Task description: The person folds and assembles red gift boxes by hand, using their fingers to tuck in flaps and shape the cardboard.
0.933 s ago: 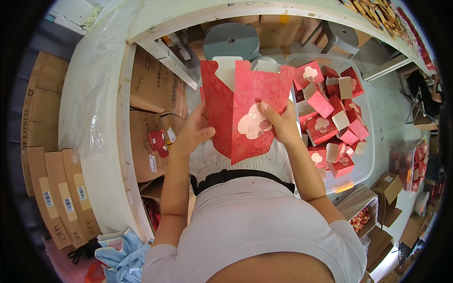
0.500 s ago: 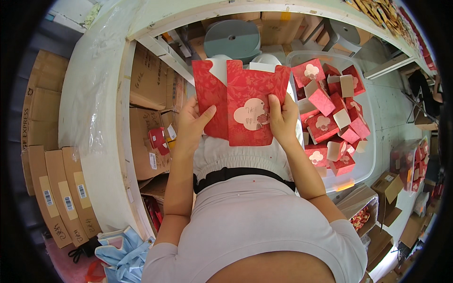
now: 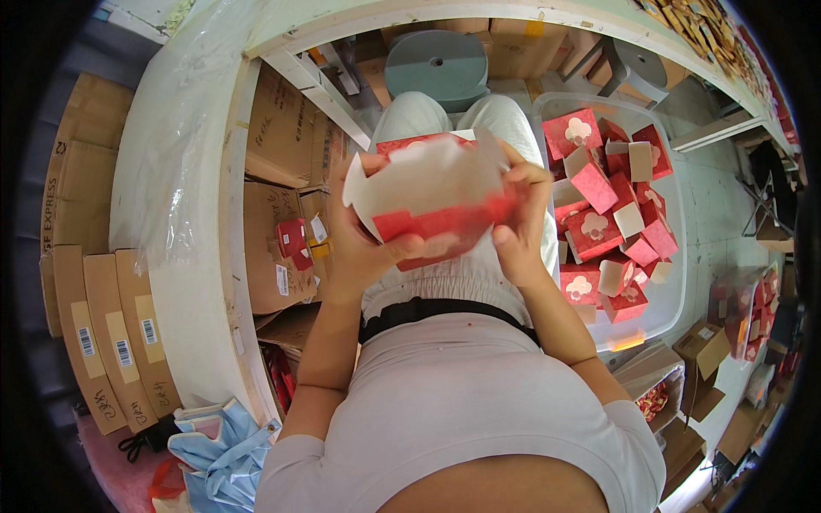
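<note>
Over my lap I hold a red cardboard box (image 3: 432, 224), spread into a hollow shape with its pale inside showing. My left hand (image 3: 363, 244) is closed on its left side, the thumb along the near red wall. At the opposite side my right hand (image 3: 523, 222) grips it, thumb low and fingers behind; this edge is blurred by motion. Another red printed piece shows on my lap just beyond the box, mostly hidden by it.
To my right stands a clear plastic tub (image 3: 676, 291) heaped with red folded boxes (image 3: 590, 227). A grey-green round stool (image 3: 436, 64) is ahead, under the white table frame (image 3: 410, 19). Brown cartons (image 3: 278, 248) fill the space at my left, near a blue cloth (image 3: 227, 457).
The flattened red box has been opened into a hollow form and tilted, so its pale inside now shows. Both hands have shifted their grip around its sides.
</note>
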Available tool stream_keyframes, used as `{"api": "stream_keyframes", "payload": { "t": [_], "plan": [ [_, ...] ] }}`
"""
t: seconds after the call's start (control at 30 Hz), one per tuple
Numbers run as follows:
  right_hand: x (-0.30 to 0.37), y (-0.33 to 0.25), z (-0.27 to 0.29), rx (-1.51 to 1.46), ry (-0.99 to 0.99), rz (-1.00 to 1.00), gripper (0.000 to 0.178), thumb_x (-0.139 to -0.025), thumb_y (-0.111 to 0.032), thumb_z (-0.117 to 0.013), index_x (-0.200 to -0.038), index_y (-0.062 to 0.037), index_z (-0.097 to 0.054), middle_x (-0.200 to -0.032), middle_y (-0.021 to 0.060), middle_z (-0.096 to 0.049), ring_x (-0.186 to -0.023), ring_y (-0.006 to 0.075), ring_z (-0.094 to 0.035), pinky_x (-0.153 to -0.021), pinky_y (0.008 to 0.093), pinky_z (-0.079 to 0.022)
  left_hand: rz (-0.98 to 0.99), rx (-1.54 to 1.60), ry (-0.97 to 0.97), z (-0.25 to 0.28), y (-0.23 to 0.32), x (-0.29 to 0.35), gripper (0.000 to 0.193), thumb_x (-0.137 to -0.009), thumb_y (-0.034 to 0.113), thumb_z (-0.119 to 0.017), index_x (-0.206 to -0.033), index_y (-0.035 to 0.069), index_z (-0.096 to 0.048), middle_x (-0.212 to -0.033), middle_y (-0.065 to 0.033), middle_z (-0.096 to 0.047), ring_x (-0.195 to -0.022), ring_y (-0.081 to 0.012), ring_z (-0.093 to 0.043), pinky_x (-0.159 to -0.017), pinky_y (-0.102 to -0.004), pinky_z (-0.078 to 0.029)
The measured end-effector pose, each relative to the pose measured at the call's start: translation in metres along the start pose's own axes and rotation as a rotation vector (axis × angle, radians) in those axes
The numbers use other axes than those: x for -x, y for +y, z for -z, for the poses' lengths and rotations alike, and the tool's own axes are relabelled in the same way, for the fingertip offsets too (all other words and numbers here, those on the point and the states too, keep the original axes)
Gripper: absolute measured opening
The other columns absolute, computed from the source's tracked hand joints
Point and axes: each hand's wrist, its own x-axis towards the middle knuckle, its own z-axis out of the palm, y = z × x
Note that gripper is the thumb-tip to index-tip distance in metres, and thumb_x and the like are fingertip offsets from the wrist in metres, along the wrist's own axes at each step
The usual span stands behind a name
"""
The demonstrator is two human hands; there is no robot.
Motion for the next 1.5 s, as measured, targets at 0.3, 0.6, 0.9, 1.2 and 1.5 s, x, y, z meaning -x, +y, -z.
{"api": "stream_keyframes", "payload": {
  "t": [0.3,0.6,0.9,1.2,1.5],
  "plan": [
    [0.006,-0.018,-0.002,-0.022,0.028,-0.192,0.042,-0.080,-0.003,-0.054,-0.114,-0.0077,-0.030,-0.117,0.0152,-0.047,-0.106,0.0188,-0.047,-0.093,0.0322,-0.037,0.060,0.142,0.112,-0.013,0.000,0.013,0.066,-0.076,0.026,-0.063,-0.129,0.003,-0.030,-0.121,-0.0085,-0.042,-0.111,-0.0166,-0.043,-0.095,-0.0319,-0.036],
    [0.009,-0.011,-0.009,-0.061,0.120,-0.260,0.031,-0.076,0.005,-0.050,-0.102,-0.0058,-0.037,-0.113,0.0126,-0.048,-0.098,0.0156,-0.047,-0.086,0.0275,-0.037,-0.069,-0.051,0.119,-0.015,-0.001,0.011,0.036,-0.072,0.005,-0.048,-0.107,0.005,-0.038,-0.124,-0.0161,-0.042,-0.114,-0.0209,-0.042,-0.099,-0.0343,-0.032],
    [0.004,-0.015,-0.003,0.249,-0.016,-0.069,0.025,-0.072,-0.009,-0.063,-0.089,-0.0035,-0.047,-0.116,0.0173,-0.050,-0.098,0.0229,-0.049,-0.085,0.0317,-0.038,-0.042,-0.002,0.058,-0.014,0.008,0.010,0.009,-0.085,0.009,-0.045,-0.092,0.004,-0.044,-0.122,-0.0154,-0.043,-0.099,-0.0134,-0.044,-0.091,-0.0283,-0.033],
    [0.003,-0.019,-0.002,0.489,-0.050,-0.009,0.022,-0.080,-0.012,-0.051,-0.097,0.0011,-0.058,-0.119,0.0217,-0.050,-0.103,0.0329,-0.052,-0.090,0.0374,-0.038,-0.018,0.034,0.026,-0.020,0.008,0.014,0.028,-0.085,0.004,-0.040,-0.113,0.002,-0.042,-0.125,-0.0153,-0.042,-0.115,-0.0198,-0.042,-0.101,-0.0332,-0.029],
    [0.002,-0.021,-0.003,0.447,-0.028,-0.049,0.028,-0.080,-0.007,-0.046,-0.105,0.0022,-0.057,-0.121,0.0224,-0.049,-0.109,0.0349,-0.049,-0.094,0.0388,-0.036,-0.088,-0.087,-0.008,-0.016,0.004,0.016,0.028,-0.087,0.012,-0.041,-0.112,0.002,-0.049,-0.122,-0.0160,-0.044,-0.113,-0.0222,-0.043,-0.099,-0.0338,-0.030]
  ]
}}
